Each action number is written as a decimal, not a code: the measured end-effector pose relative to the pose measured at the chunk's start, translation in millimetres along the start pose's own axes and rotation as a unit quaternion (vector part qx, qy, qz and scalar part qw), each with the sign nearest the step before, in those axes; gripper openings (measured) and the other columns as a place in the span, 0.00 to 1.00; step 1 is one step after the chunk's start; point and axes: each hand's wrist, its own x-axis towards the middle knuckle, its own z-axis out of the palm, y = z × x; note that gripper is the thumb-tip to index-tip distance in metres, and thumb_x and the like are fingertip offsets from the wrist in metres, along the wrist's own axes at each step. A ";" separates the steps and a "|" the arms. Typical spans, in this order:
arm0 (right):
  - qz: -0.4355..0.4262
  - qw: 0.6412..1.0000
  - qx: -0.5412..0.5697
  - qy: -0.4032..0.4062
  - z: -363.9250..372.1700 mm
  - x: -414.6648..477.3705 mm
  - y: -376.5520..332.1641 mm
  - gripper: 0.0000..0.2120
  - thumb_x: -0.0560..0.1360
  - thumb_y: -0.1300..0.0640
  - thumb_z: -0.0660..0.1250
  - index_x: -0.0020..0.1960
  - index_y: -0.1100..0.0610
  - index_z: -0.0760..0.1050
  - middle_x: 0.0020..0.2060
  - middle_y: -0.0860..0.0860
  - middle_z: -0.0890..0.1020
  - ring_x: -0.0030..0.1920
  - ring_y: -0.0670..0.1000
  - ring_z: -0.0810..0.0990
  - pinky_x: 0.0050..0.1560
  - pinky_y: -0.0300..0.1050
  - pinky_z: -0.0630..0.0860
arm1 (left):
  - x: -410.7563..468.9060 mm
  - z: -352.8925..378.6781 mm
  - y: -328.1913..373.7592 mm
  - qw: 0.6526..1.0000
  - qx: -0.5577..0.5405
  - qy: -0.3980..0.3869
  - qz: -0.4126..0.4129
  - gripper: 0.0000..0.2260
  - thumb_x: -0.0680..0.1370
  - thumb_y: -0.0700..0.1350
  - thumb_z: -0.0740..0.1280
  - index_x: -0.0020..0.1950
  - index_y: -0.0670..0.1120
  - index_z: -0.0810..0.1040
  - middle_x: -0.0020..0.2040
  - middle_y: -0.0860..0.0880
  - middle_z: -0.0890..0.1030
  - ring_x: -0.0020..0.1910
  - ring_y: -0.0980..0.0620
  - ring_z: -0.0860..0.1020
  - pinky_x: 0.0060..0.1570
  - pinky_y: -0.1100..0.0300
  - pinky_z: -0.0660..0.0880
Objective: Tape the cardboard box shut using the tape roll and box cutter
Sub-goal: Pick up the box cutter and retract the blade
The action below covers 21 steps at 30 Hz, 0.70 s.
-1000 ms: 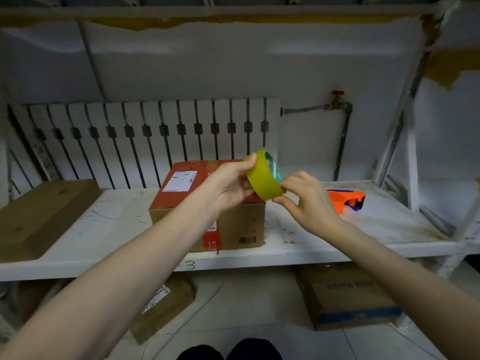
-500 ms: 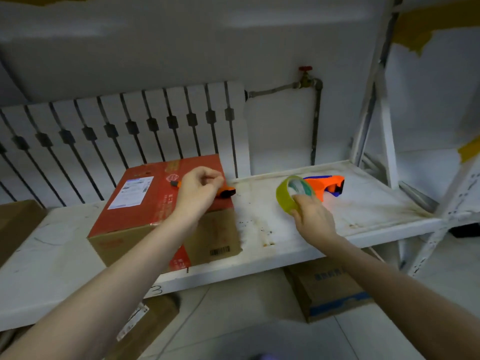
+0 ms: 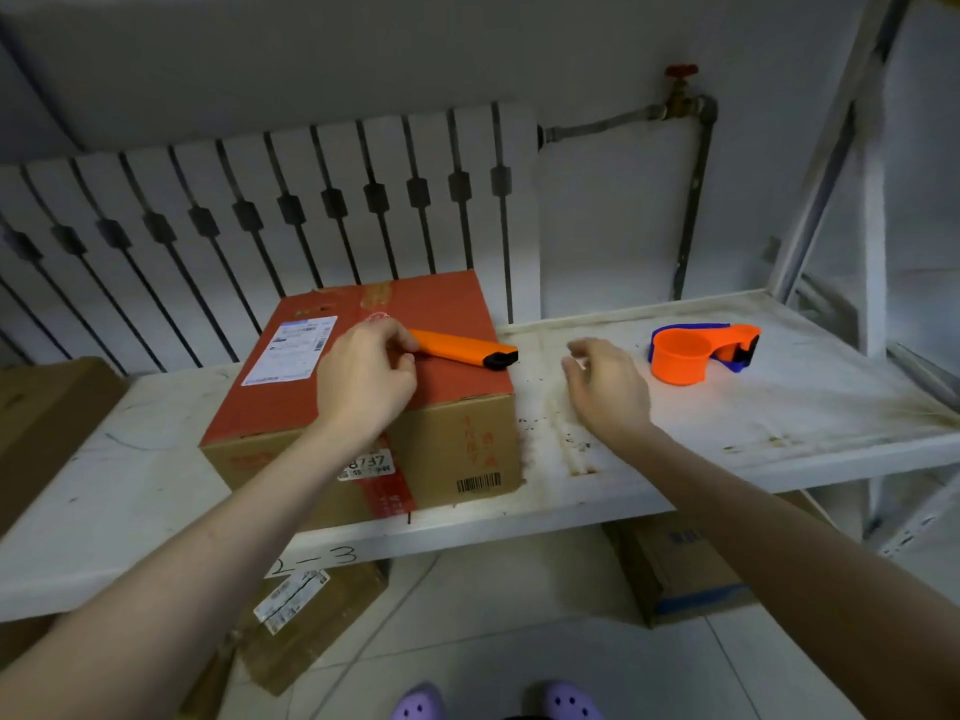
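Cardboard box (image 3: 358, 402) sits closed; left hand (image 3: 366, 379) pinches the orange box cutter (image 3: 462, 348) on its lid. Right hand (image 3: 605, 389) hovers slack, holding nothing. Best keep the blade retracted while lifting.

Two hands (image 3: 366, 379) (image 3: 608, 389), one red-topped box (image 3: 363, 407), one orange cutter (image 3: 460, 348), one orange tape dispenser (image 3: 696, 353), two boxes (image 3: 311, 615) (image 3: 680, 569) on the floor, two purple shoes (image 3: 418, 704) (image 3: 566, 701).

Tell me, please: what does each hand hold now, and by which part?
The left hand grips the cutter by its orange end, on the box. The right hand is open, holding nothing.
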 end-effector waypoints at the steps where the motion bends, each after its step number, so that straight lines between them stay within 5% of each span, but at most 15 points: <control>1: -0.027 0.999 0.031 0.016 -3.1 2.4 -20.8 0.14 0.79 0.53 0.58 0.60 0.57 0.74 0.55 0.52 0.81 0.56 0.52 0.77 0.52 0.48 0.74 | -1.3 -0.2 -1.4 1.000 -0.006 -0.002 -0.005 0.06 0.73 0.40 0.66 0.44 0.50 0.79 0.46 0.53 0.81 0.49 0.48 0.78 0.48 0.51 0.76; 4: -0.119 0.990 0.067 0.026 -10.0 7.9 -82.1 0.13 0.79 0.52 0.57 0.58 0.54 0.75 0.53 0.50 0.80 0.55 0.49 0.76 0.50 0.44 0.72 | -6.8 -3.6 -3.8 0.999 -0.030 -0.006 -0.014 0.05 0.73 0.41 0.66 0.43 0.51 0.79 0.45 0.52 0.81 0.45 0.48 0.78 0.46 0.51 0.77; 7: -0.184 0.979 -0.069 -0.055 -1.5 12.0 -113.3 0.19 0.76 0.46 0.62 0.63 0.53 0.72 0.56 0.51 0.80 0.57 0.53 0.77 0.53 0.50 0.74 | -13.1 -15.9 -4.9 0.999 -0.044 -0.008 -0.028 0.05 0.72 0.41 0.66 0.42 0.50 0.79 0.43 0.49 0.82 0.41 0.48 0.78 0.43 0.53 0.77; 17: -0.143 0.959 -0.184 -0.159 -10.2 4.6 -113.1 0.11 0.78 0.53 0.60 0.53 0.59 0.77 0.48 0.57 0.79 0.47 0.58 0.78 0.42 0.51 0.76 | -35.6 -76.5 -10.4 0.994 -0.077 -0.031 -0.070 0.05 0.76 0.40 0.65 0.44 0.48 0.79 0.40 0.57 0.77 0.36 0.62 0.72 0.32 0.70 0.64; 21: -0.022 0.994 -0.032 -0.105 -32.2 -11.6 -134.2 0.13 0.81 0.56 0.54 0.50 0.60 0.75 0.38 0.55 0.79 0.38 0.57 0.77 0.35 0.47 0.72 | -44.7 -93.6 -8.4 0.984 -0.132 -0.064 -0.096 0.07 0.76 0.40 0.66 0.40 0.50 0.78 0.42 0.54 0.79 0.40 0.59 0.75 0.37 0.69 0.69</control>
